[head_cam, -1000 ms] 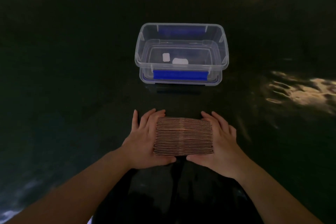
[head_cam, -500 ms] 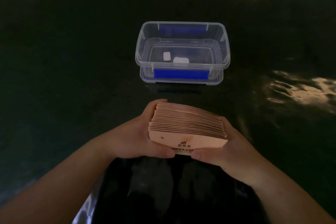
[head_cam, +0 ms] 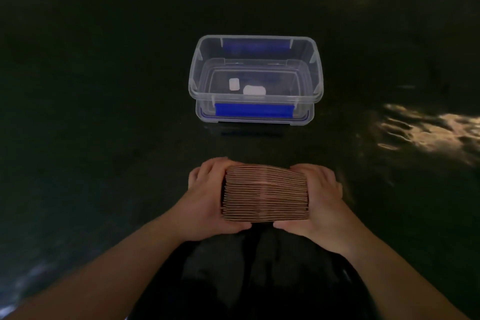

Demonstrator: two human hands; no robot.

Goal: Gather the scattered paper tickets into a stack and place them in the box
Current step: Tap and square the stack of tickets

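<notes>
A thick stack of tan paper tickets (head_cam: pixel 266 193) stands on edge near the table's front, its top edges facing me. My left hand (head_cam: pixel 205 197) presses its left side and my right hand (head_cam: pixel 324 200) presses its right side, thumbs under the near face. Beyond the stack stands a clear plastic box (head_cam: pixel 255 78) with blue clips, open, resting on its own lid. Two small white pieces (head_cam: pixel 248 87) lie on the box's floor.
The dark glossy table (head_cam: pixel 104 112) stretches all around. A bright light reflection (head_cam: pixel 428 130) shows on it at the right. My dark-clothed lap (head_cam: pixel 259 280) is below the table's front edge.
The stack, tilted and lifted half a second ago, is back upright between both hands with its edges squared. The box has not moved.
</notes>
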